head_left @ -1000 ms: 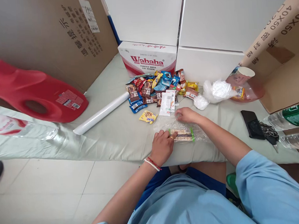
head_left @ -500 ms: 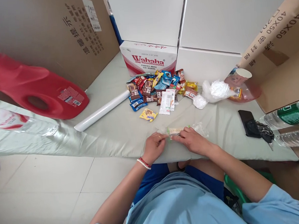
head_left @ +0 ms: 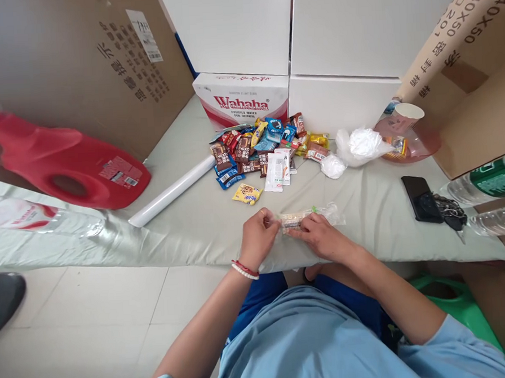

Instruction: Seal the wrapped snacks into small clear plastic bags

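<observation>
A clear plastic packet (head_left: pixel 295 219) with a pale, biscuit-coloured bar inside and a green mark at its upper edge lies near the front edge of the cloth-covered surface. With bent fingers, my left hand (head_left: pixel 259 234) pinches the packet's left end. My right hand (head_left: pixel 320 236) is on the packet's lower middle, its fingers curled over it and the index finger stretched toward the left hand. Loose clear film sticks out to the right. Beyond the hands lie a yellow snack packet (head_left: pixel 247 194) and white wrapped snacks (head_left: pixel 275 172).
Several small wrapped snacks (head_left: pixel 244 150) are heaped before the Wahaba-type white-and-red carton (head_left: pixel 243 102). A white roll (head_left: pixel 172 191), red jug (head_left: pixel 73 161) and bottle (head_left: pixel 38 216) lie left. White plastic bags (head_left: pixel 362 146), a pink bowl (head_left: pixel 423 143), phone (head_left: pixel 420 198) and keys (head_left: pixel 448 210) lie right.
My left hand has closed into a pinch on the packet's left end and risen slightly. My right hand stays on the packet. The camera view has shifted a little; more of a dark shoe shows at left.
</observation>
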A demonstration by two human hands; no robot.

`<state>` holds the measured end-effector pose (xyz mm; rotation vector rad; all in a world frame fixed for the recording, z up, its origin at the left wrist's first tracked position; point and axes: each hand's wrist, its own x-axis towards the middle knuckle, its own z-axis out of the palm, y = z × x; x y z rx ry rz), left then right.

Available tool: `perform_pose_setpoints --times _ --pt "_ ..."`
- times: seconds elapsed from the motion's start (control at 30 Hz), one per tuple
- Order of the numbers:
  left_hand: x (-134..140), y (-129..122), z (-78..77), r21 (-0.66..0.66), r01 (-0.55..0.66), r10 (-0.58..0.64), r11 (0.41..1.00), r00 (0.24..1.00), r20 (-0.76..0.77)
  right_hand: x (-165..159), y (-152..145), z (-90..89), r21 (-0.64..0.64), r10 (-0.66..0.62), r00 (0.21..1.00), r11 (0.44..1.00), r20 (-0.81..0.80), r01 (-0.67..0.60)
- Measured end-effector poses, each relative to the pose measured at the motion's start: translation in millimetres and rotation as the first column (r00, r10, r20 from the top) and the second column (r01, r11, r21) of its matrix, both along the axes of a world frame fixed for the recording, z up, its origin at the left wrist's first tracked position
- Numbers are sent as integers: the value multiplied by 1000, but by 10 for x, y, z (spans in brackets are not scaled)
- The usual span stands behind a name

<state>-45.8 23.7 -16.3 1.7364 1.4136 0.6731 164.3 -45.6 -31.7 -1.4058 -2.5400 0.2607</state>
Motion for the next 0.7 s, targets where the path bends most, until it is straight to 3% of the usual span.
perform_pose_setpoints --times 0.07,0.17,0.23,0.27,0.33,0.37,0.4,0.5,0.63,0.7 --pt "201 -72 15 23 61 -62 998 998 20 -15 -31 6 -5 -31 996 1000 -82 31" --pt "449 -223 -7 201 226 -193 953 967 -169 75 -71 36 -33 -46 948 999 -316 37" --pt "520 -332 -34 325 332 -208 886 909 -362 199 -73 35 -22 -232 857 968 -460 250" --pt "528 -379 -49 364 375 -197 853 876 -440 266 -63 20 -16 -376 786 906 -490 424" --pt "510 -450 -78 399 447 -184 801 817 -546 386 -30 -38 -10 -637 626 704 -449 710" --pt "493 -471 -93 403 470 -180 785 796 -578 434 -13 -74 -16 -715 586 639 -382 769" --pt "475 -483 -109 406 482 -172 776 782 -599 473 1 -107 -37 -752 587 624 -299 780" --pt "433 -488 -159 456 478 -133 751 786 -604 549 14 -119 -144 -727 670 687 -152 712" --pt "427 -477 -188 516 484 -148 707 815 -561 459 63 122 -164 -703 665 708 -251 687" --pt "431 -466 -165 492 506 -190 708 808 -558 280 152 251 -156 -641 727 766 -244 623"
